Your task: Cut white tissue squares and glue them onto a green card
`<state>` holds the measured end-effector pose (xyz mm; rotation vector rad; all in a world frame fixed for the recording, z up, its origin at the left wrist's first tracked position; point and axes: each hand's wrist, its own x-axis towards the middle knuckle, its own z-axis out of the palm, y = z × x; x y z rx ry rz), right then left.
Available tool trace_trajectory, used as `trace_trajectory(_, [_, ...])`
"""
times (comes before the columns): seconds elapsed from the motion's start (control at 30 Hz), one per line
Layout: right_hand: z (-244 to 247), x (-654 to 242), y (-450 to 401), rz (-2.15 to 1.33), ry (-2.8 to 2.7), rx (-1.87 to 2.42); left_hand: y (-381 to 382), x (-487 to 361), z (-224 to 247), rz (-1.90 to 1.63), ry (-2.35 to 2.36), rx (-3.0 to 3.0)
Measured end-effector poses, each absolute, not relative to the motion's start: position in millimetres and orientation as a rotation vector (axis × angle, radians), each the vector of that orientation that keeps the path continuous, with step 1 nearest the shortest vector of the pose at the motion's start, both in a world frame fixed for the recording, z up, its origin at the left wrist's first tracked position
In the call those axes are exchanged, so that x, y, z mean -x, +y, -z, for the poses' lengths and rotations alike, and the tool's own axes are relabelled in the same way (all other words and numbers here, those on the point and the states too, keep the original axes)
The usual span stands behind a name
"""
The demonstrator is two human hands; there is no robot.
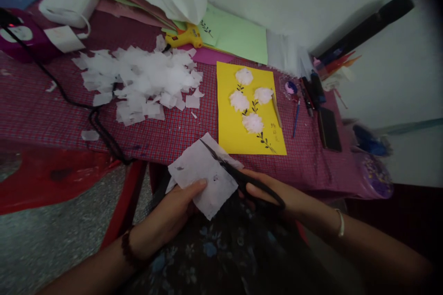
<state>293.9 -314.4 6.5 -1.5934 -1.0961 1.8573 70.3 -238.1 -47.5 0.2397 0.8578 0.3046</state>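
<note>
As the L end is taken first, a red plastic bag is seen below the table edge; contents can't be made out, dark patch only. Purple unit w/ red light set on checked tablecloth. Centre-L: loose heap of cut white paper squares. Yellow glue gun laid behind, nr. heap's R end. White paper sheet held over lap, just off table edge, pinched by L hand, thumb on top; extra edges seen beneath, no. of layers can't be told. Black scissors laid w/ blade across sheet's upper R edge; handles gripped by R hand, fingers curled round. Yellow card beyond: 4 white paper flowers mounted, black leaf sprigs between. R of card: small clear tub or wrap, purple/blue item inside, ID unclear. Pens and dark flat slab alongside. Far R: clear bag, blue contents; below, purple tub, yellow bits in or on it, can't be told which.
</note>
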Motion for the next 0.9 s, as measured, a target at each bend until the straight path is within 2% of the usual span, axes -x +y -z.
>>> trace_trajectory(0.6, [-0.6,-285.9,-310.3,-1.909,-0.911,1.505,-236.1,-65.6,48.5,-0.223,0.803,-0.419])
trace_trajectory(0.73, [-6.2,-294.8,-309.7,-1.938,-0.937,1.407,-230.3,-69.0,47.8,-0.366,0.892,-0.445])
trace_trajectory(0.9, [-23.8,-312.6,-322.4,-1.875,-1.058,1.556,-223.6,-77.4,45.6,-0.529,0.975,-0.425])
